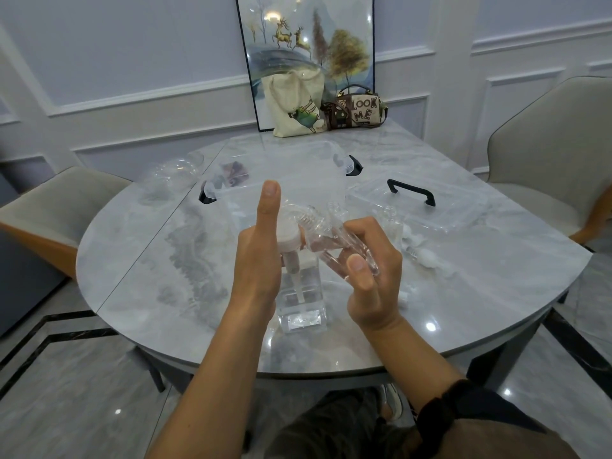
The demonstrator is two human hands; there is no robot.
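The round marble surface (149, 276) carries a clear storage box (284, 170) with black latches. A brownish patterned item shows at its far-left corner, though I cannot tell whether it lies inside. The box's lid (440, 213), black-handled, lies flat to the right. At the far edge a cream tote bag (294, 104) with a green cartoon print leans beside a handbag (359, 111) lettered "LOOK ME".

Near the front edge stands a square clear pump bottle (303, 306) holding only its white dip tube. The left hand (258, 260) holds it at the white collar, thumb straight up, fingers mostly hidden behind. The right hand (371, 286) has its fingers (374, 233) curled round a small clear bottle (331, 246), with the thumb pressed on top. This bottle is tilted and raised off the surface, its top just beside the pump head.
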